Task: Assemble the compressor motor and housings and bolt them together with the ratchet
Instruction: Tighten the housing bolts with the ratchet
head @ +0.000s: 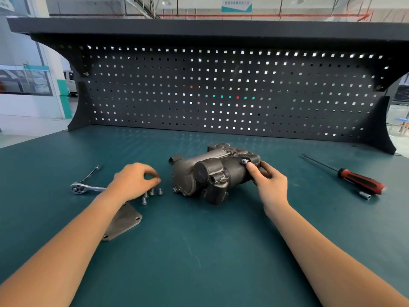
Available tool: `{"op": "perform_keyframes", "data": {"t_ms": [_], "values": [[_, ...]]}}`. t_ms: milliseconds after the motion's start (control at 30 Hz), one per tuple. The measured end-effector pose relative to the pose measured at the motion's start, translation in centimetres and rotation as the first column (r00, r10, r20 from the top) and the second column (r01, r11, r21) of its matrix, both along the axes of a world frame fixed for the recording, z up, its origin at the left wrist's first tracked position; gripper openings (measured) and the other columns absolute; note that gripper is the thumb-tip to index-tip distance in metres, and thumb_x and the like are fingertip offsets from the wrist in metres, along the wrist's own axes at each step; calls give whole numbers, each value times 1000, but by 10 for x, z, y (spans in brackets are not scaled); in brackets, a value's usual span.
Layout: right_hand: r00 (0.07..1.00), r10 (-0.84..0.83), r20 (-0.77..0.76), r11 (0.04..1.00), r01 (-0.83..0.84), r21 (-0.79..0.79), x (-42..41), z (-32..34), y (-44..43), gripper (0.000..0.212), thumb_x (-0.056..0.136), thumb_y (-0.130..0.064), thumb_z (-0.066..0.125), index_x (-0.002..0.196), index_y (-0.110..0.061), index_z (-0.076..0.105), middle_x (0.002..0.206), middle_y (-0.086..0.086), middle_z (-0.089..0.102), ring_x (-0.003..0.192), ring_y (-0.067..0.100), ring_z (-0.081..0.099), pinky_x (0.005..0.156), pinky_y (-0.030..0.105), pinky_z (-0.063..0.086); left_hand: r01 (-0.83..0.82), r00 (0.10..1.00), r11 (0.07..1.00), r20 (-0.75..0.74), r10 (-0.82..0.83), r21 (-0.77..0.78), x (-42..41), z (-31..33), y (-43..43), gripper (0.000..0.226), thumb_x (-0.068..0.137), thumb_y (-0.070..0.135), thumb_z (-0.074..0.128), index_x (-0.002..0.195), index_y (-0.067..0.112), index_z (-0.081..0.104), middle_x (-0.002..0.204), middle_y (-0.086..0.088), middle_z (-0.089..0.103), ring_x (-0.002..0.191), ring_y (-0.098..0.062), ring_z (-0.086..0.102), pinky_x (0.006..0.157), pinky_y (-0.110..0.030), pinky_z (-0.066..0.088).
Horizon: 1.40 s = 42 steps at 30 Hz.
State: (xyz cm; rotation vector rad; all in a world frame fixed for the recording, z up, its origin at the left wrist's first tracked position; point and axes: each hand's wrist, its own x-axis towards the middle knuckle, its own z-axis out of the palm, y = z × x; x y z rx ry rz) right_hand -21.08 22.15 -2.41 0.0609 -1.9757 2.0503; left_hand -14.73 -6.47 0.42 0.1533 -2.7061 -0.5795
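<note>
Centrally on the green bench mat lies the compressor assembly, on its side, with motor and housings already joined. The right hand grips its right end: the fingers curl behind the casting and are largely hidden there, and the thumb presses just below a seated bolt on the upper flange. How far that bolt is driven in cannot be judged.

The left hand hovers over the loose bolts, which stand left of the compressor. Its fingertips are drawn together against the thumb. Motion blur obscures them, so whether they pinch a bolt cannot be told.

The ratchet lies further left, with its handle running out of sight behind the left wrist. A slim extension bar rests beside its head.

A flat cover plate lies under the left forearm, about half concealed.

Well apart on the right are a red-handled screwdriver and, near its handle, a small socket. A dark pegboard backs the bench.
</note>
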Motion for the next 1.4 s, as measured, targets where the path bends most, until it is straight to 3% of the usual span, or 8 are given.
{"op": "perform_keyframes", "data": {"t_ms": [100,200,400,567,767,867,1033,1400], "values": [[999,-9,35,999,10,-40,-1,3,2,41,71,-34,80,104,-12,68,103,3,69,101,17,64,94,29,48,359,890,929,-332,-313,87,14,11,25,78,70,40,77,132,54,32,146,29,19,130,14,20,107,-17,19],[998,-21,66,998,25,-62,0,6,4,55,68,-33,82,114,-6,65,104,2,68,97,11,62,92,28,48,481,822,837,-197,-534,-261,15,13,72,112,60,53,80,133,62,-5,143,37,-14,134,10,4,112,-38,7],[963,217,159,970,-195,-143,2,15,16,33,85,-53,55,88,-23,68,87,-11,71,99,11,62,88,33,42,356,862,845,-209,-462,-400,6,5,90,81,61,49,79,134,29,48,146,12,33,131,-11,37,113,-48,8],[890,398,221,901,-334,-278,-2,9,20,63,91,-64,31,139,-25,42,137,5,48,131,24,42,112,38,26,347,864,867,-239,-444,-357,9,7,93,79,57,48,81,129,29,53,143,15,38,127,-7,41,114,-40,2],[893,421,156,889,-373,-264,2,8,14,34,93,-36,52,126,-28,52,131,5,56,115,15,55,99,29,39,341,831,896,-355,-429,-285,8,2,98,81,45,38,89,120,22,62,132,7,51,100,15,20,104,-32,16],[941,316,118,944,-300,-137,1,3,8,68,81,-28,70,141,-22,39,124,-1,60,119,17,53,105,33,38,293,837,873,-338,-431,-389,9,-1,101,83,36,39,91,113,17,67,121,-3,61,108,-8,39,98,-42,28],[959,266,91,963,-261,-71,-2,0,7,74,80,-27,72,143,-20,36,120,6,63,114,15,56,105,34,39,278,868,865,-277,-412,-417,7,-2,97,84,42,46,87,119,22,63,129,5,56,115,-19,55,109,-52,12],[979,199,34,977,-195,-87,-5,-8,4,63,81,-28,71,137,-15,46,98,-3,70,97,2,62,95,30,46,284,927,852,-100,-361,-441,15,5,93,101,60,78,55,137,55,-7,146,29,-12,140,-1,4,108,-58,-10]]}}
